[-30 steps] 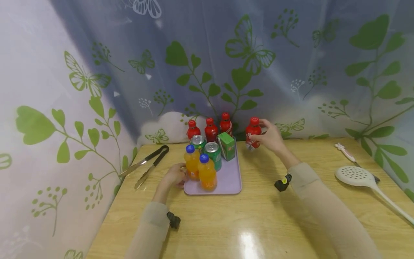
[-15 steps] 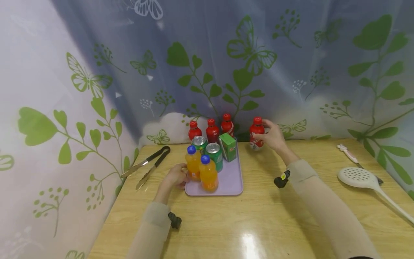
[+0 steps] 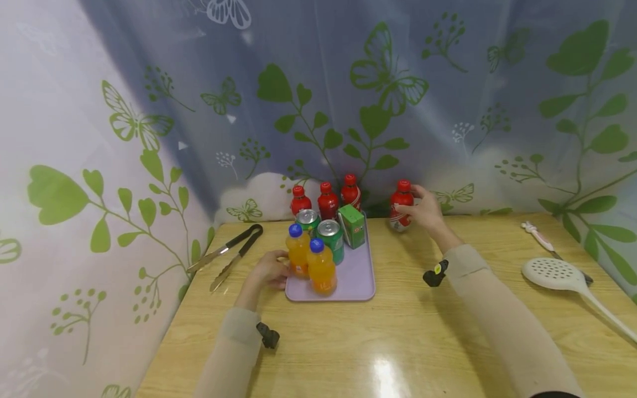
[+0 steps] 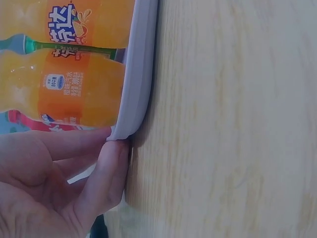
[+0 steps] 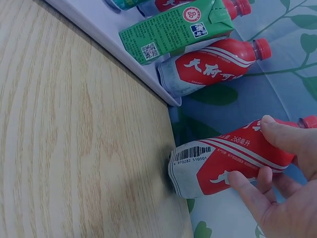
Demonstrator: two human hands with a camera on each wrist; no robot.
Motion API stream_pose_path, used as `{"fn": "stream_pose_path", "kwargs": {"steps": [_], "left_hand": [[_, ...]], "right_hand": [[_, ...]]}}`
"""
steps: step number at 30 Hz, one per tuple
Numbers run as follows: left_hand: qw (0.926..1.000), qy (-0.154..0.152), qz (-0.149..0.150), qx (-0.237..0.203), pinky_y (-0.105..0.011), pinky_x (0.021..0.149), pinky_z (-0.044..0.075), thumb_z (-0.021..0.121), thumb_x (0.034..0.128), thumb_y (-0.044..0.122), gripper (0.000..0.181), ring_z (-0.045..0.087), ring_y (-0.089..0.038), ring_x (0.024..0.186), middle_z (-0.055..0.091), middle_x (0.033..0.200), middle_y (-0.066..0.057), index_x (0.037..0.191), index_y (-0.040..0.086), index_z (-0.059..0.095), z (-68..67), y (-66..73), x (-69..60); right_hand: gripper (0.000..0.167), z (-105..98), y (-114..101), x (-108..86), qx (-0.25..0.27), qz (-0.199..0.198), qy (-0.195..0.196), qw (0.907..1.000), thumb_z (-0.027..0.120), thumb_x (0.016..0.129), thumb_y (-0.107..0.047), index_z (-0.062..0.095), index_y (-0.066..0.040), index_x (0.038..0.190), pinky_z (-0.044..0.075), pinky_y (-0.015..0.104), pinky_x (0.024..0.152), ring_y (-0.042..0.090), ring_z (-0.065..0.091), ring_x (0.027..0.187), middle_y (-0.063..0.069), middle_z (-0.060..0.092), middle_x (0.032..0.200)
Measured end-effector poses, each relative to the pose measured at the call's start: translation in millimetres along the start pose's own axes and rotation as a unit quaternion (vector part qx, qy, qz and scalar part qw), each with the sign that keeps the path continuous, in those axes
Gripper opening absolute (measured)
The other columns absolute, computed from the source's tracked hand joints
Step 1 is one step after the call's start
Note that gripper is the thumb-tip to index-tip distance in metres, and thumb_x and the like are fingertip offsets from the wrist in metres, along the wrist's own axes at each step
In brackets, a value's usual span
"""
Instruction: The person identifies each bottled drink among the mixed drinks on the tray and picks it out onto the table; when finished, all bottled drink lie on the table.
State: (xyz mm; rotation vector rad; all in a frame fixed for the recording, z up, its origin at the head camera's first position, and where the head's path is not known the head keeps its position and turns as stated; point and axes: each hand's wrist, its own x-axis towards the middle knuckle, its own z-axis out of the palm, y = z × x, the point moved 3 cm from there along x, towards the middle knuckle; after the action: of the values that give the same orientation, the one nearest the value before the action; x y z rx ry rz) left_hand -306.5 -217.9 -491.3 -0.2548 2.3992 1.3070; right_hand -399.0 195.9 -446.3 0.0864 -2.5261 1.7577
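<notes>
My right hand (image 3: 429,213) grips a red-labelled soda bottle (image 3: 400,205), held upright to the right of the lilac tray (image 3: 355,282). In the right wrist view, thumb and fingers wrap the bottle's (image 5: 233,161) label; its base is at the table's back edge, and I cannot tell whether it touches. My left hand (image 3: 269,271) pinches the tray's rim (image 4: 141,64) at the near left corner. On the tray stand two orange soda bottles (image 3: 322,271), two green cans (image 3: 330,240), a green drink carton (image 3: 352,226) and three red bottles (image 3: 328,202) at the back.
Metal tongs (image 3: 231,254) with black handles lie left of the tray. To the far right are a white slotted spoon (image 3: 554,273) and a utensil with a pale handle (image 3: 537,235). A patterned curtain (image 3: 318,110) hangs behind the wooden table (image 3: 343,348).
My right hand has moved a little to the right with the red bottle, widening its distance from the tray. The left hand keeps its place at the tray's corner.
</notes>
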Motion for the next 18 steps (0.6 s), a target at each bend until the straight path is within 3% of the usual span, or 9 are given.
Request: {"fn": "stream_pose_path", "kwargs": {"steps": [8, 12, 15, 18], "left_hand": [[0.9999, -0.008, -0.009, 0.008, -0.027, 0.06, 0.063, 0.065, 0.0912, -0.007, 0.064, 0.063, -0.019, 0.073, 0.065, 0.103, -0.017, 0.152, 0.005, 0.049, 0.9, 2.8, 0.6], [0.9996, -0.01, -0.016, 0.021, -0.028, 0.061, 0.064, 0.064, 0.0932, -0.006, 0.064, 0.064, -0.021, 0.074, 0.065, 0.109, -0.021, 0.153, 0.005, 0.048, 1.3, 4.5, 0.1], [0.9994, -0.014, -0.019, 0.025, -0.028, 0.061, 0.064, 0.064, 0.0938, -0.006, 0.064, 0.064, -0.022, 0.075, 0.064, 0.109, -0.021, 0.154, 0.005, 0.046, 1.1, 5.5, -0.5], [0.9994, -0.019, -0.017, 0.024, -0.026, 0.06, 0.063, 0.064, 0.094, -0.005, 0.063, 0.064, -0.021, 0.074, 0.064, 0.105, -0.019, 0.154, 0.005, 0.046, -0.3, 5.7, 0.4]], "right_hand": [[0.077, -2.1, 1.8, 1.0, -0.016, -0.001, 0.001, 0.9999, 0.078, 0.094, -0.011, 0.04, -0.001, 0.159, 0.063, 0.024, 0.066, 0.009, 0.063, 0.08, 0.029, 0.048, 0.156], [0.079, -1.1, 4.2, 1.9, -0.019, 0.011, -0.005, 0.9997, 0.077, 0.095, -0.01, 0.036, 0.0, 0.161, 0.064, 0.024, 0.07, 0.023, 0.067, 0.1, 0.029, 0.046, 0.159], [0.081, 0.0, 6.1, 2.7, -0.014, 0.02, -0.012, 0.9996, 0.075, 0.096, -0.01, 0.031, 0.001, 0.163, 0.065, 0.025, 0.075, 0.039, 0.064, 0.119, 0.03, 0.042, 0.161], [0.082, 0.2, 7.2, 3.5, -0.015, 0.019, -0.016, 0.9996, 0.073, 0.098, -0.011, 0.027, 0.0, 0.165, 0.066, 0.03, 0.082, 0.047, 0.06, 0.128, 0.03, 0.04, 0.162]]}}
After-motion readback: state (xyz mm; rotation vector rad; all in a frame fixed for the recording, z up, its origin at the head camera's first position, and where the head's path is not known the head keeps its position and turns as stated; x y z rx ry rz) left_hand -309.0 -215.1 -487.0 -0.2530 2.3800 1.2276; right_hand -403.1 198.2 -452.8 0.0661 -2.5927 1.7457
